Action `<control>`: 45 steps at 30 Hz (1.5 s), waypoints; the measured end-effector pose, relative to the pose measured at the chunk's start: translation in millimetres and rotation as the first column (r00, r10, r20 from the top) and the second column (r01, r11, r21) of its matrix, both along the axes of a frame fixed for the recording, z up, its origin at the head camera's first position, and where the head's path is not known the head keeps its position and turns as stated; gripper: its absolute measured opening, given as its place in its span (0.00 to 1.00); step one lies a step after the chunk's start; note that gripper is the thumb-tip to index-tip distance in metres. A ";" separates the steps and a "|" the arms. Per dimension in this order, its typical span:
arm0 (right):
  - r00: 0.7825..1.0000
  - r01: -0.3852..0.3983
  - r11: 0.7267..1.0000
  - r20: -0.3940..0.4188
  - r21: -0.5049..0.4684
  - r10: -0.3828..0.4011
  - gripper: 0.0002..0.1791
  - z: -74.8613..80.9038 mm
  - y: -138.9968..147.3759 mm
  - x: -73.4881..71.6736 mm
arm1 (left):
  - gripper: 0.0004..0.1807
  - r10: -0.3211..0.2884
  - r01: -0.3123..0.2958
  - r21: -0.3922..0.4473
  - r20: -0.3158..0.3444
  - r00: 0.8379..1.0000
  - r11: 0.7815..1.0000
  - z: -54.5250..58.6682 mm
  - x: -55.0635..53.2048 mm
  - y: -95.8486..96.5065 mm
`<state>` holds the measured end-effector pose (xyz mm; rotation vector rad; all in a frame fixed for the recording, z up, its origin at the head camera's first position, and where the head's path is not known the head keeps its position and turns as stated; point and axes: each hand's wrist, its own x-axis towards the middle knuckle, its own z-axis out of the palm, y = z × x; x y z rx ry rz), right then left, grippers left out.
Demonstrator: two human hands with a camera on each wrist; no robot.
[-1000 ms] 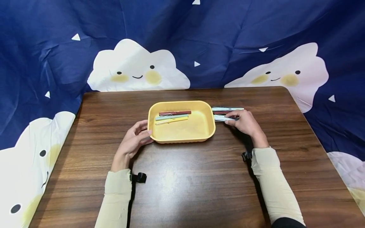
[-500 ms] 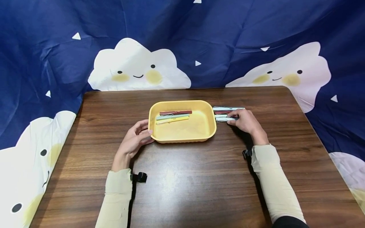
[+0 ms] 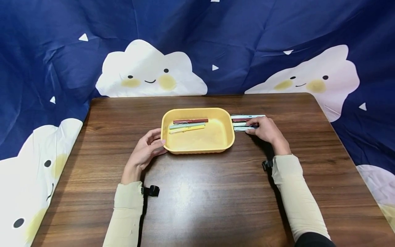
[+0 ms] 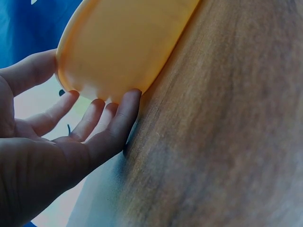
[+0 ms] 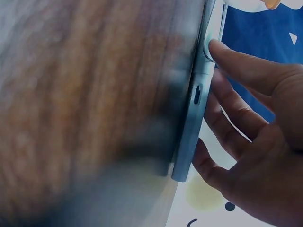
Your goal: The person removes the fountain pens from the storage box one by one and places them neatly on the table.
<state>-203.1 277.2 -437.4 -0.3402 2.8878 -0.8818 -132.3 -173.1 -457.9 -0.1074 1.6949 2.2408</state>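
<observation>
My left hand (image 3: 145, 147) holds the left end of a yellow tray (image 3: 197, 151), the thumb over its rim and the other fingers against the end wall. Inside lie a dark red pen (image 3: 194, 120), a pale green pen (image 3: 192, 126) and a yellow pen (image 3: 191, 129), side by side. Just right of the tray, my right hand (image 3: 269, 131) pinches a pale blue pen (image 5: 194, 113) between thumb and fingers, low at the table. Behind that pen lie a pale green pen (image 3: 239, 124), a red pen (image 3: 239, 120) and a light blue pen (image 3: 250, 117). My fingers partly cover this row.
The brown wooden table (image 3: 197, 206) runs out on all sides of the tray. Its far edge meets a blue curtain (image 3: 228, 41) with white clouds. Each wrist wears a black strap mount, the left strap mount (image 3: 151, 190) showing most clearly.
The front pale blue pen now shows more separately from the green one behind it. My hands and the tray stay almost in place; the head view has shifted slightly.
</observation>
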 end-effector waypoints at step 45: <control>0.976 -0.021 0.977 -0.217 -0.214 -0.026 0.14 38.4 -48.1 26.0 | 0.33 -0.004 0.005 0.016 -0.004 1.000 1.000 -0.7 0.4 0.6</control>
